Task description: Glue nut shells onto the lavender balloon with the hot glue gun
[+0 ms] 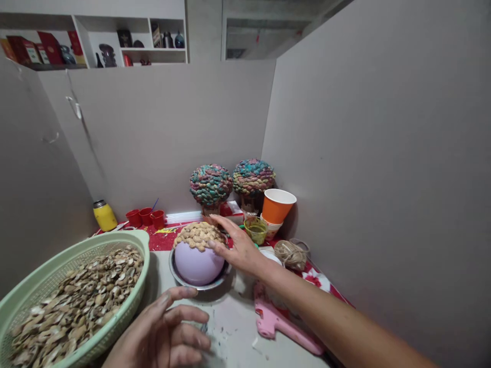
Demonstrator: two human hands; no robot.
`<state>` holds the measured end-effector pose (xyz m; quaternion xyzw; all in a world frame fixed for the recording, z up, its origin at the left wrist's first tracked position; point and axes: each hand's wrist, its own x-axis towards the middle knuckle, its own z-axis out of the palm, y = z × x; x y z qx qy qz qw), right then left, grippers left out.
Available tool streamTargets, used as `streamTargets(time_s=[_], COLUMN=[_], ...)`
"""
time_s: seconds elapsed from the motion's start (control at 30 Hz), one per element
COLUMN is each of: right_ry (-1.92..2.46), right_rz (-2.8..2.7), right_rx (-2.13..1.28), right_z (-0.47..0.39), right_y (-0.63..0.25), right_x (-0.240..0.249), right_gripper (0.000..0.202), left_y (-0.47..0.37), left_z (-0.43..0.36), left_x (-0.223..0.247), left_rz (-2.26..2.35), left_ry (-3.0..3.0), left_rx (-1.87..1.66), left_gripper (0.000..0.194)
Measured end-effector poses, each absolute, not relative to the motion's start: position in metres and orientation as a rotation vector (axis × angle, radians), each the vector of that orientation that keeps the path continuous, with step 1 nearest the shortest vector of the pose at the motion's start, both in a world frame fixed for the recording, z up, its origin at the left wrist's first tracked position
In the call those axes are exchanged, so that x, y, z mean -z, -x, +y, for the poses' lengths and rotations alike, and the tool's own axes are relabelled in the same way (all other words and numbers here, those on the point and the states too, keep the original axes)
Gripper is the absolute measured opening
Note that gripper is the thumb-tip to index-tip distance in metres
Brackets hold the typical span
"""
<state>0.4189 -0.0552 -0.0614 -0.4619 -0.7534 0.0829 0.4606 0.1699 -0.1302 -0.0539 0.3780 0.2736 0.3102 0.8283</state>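
Note:
A lilac balloon point(199, 263) sits in a round metal bowl point(172, 268). Peanut shells point(197, 234) cover its top in close rows, while the lower part is bare. My right hand point(236, 245) reaches over from the right with its fingers apart, thumb and fingertips against the shell-covered side. Nearer to me, my left hand point(172, 327) hovers open and holds nothing, its fingers spread in front of the bowl. To the left stands a green basket point(143, 255) of loose peanut shell halves point(88, 294). A pink glue gun point(278, 319) lies under my right forearm.
Two painted shell-covered balls point(210, 184) on stands are at the back wall. Beside them are an orange paper cup point(278, 205), a yellow-green cup point(255, 230) and twine point(291, 254). Small red cups point(146, 214) and a yellow bottle point(105, 215) stand back left. Grey partitions point(364, 153) enclose the table.

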Motion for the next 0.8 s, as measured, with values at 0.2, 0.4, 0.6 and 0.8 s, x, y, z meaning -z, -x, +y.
streamTargets(time_s=[0.2, 0.4, 0.6, 0.8], right_ry=[1.226, 1.476, 1.954, 2.058], right_rz=[-1.671, -1.827, -2.056, -2.025], right_rx=[-0.131, -0.242, -0.363, -0.345], right_z=[-0.096, -0.155, -0.192, -0.204], right_y=[-0.433, -0.462, -0.463, -0.459], right_x=[0.055, 0.081, 0.096, 0.098], right_gripper=[0.013, 0.011, 0.026, 0.042], left_y=[-0.198, -0.207, -0.204, -0.205], left_z=[-0.126, -0.123, -0.121, -0.119], left_x=[0.072, 0.117, 0.130, 0.140], left_rz=[0.686, 0.660, 0.695, 0.696], left_ry=[-0.876, -1.084, -1.238, -1.308], left_rx=[-0.707, -0.748, -0.691, -0.704], left_gripper=[0.023, 0.033, 0.041, 0.053])
